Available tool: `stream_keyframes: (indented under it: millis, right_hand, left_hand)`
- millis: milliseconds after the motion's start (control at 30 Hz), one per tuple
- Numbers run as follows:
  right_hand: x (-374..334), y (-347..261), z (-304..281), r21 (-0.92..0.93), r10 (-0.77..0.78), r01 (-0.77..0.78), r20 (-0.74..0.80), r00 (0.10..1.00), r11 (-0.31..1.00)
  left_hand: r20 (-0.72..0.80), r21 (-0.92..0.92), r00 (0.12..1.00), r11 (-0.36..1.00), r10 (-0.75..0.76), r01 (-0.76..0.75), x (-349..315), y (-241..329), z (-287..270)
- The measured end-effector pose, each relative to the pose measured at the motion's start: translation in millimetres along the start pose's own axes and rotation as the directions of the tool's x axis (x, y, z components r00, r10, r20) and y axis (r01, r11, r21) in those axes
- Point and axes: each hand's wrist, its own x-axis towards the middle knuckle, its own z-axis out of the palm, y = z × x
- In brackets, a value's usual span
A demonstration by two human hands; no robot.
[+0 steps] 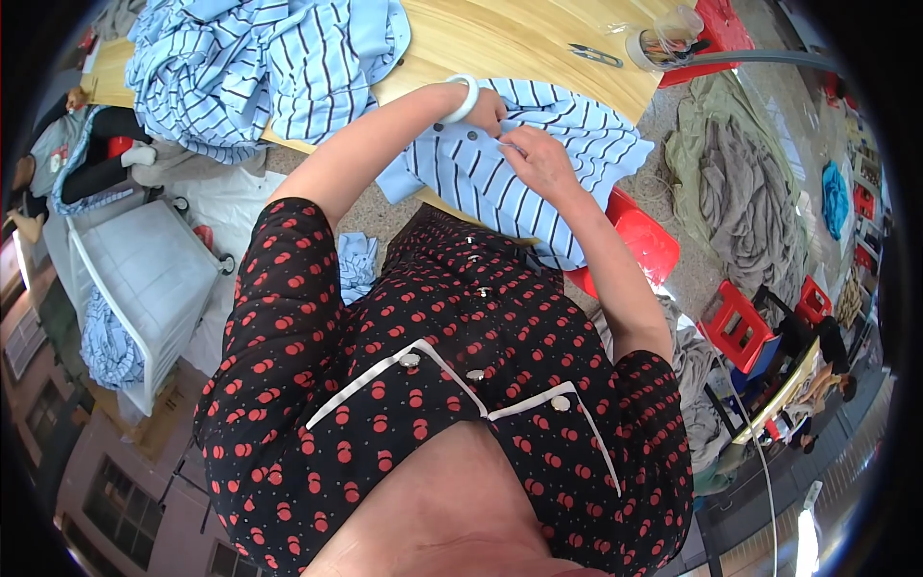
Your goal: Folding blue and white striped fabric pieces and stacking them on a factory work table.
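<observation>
A light blue shirt [577, 139] with dark stripes lies over the near table edge and hangs down towards my lap. Dark buttons [471, 136] show along its plain front band. My left hand [488, 112], with a pale bangle at the wrist, is closed on the shirt at that band; its fingertips are partly hidden. Close beside it, my right hand [540, 163] pinches the band's edge between thumb and fingers. Further left on the table is a heap of the same striped shirts [231, 77].
Thread snips [596, 55] and a tub of tools [663, 43] are on the wooden table [510, 38]. A red stool [642, 240] stands at my right, grey cloth [745, 192] beyond. At left is a white wheeled bin [144, 260] with striped cloth; a person sits behind.
</observation>
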Motion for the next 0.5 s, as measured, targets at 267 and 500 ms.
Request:
stream_keyframes:
  millis: [267, 500]
  right_hand:
    - [-13, 5, 3, 0.006, 0.087, -0.087, -0.013, 0.996, 0.996]
    - [-10, 4, 0, 0.054, 0.054, -0.05, -0.082, 0.995, 0.997]
  left_hand:
    - [0.131, -0.042, 0.988, 0.996, 0.087, -0.082, 23, -2, 31]
    - [-0.244, -0.4, 0.965, 0.897, 0.093, -0.188, -2, -6, 38]
